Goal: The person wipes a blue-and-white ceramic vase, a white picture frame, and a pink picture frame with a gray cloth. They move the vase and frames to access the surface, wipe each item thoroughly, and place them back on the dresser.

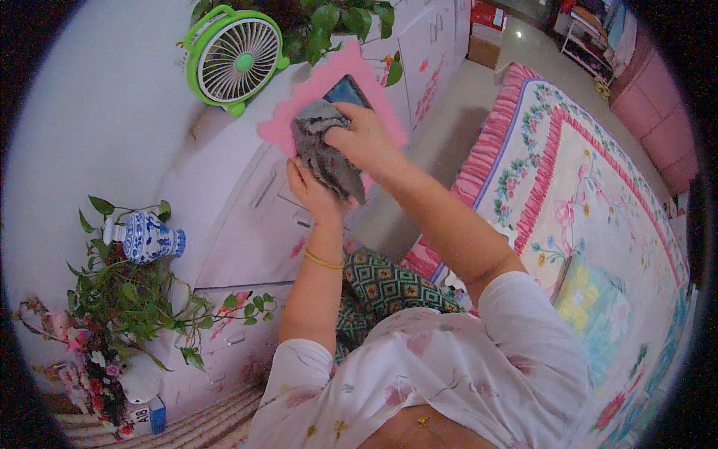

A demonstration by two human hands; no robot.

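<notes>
A pink scalloped frame (345, 63) with a dark, shiny center panel (349, 92) is held tilted out in front of me, beside the white cabinet. My left hand (317, 193) grips its near side from below; the fingers are partly hidden. Draped over the frame is a grey cloth (324, 154), which covers much of the panel and hangs past the near edge. My right hand (364, 137) pinches this cloth and presses it against the panel, thumb and bent fingers on top.
A green fan (241, 62) and a leafy potted plant (325, 25) stand on the white cabinet (241, 219). Nearer left are a blue-and-white porcelain vase (147, 237), a trailing plant (129, 292) and artificial flowers (92, 353). A bed with a floral quilt (606, 224) lies to the right.
</notes>
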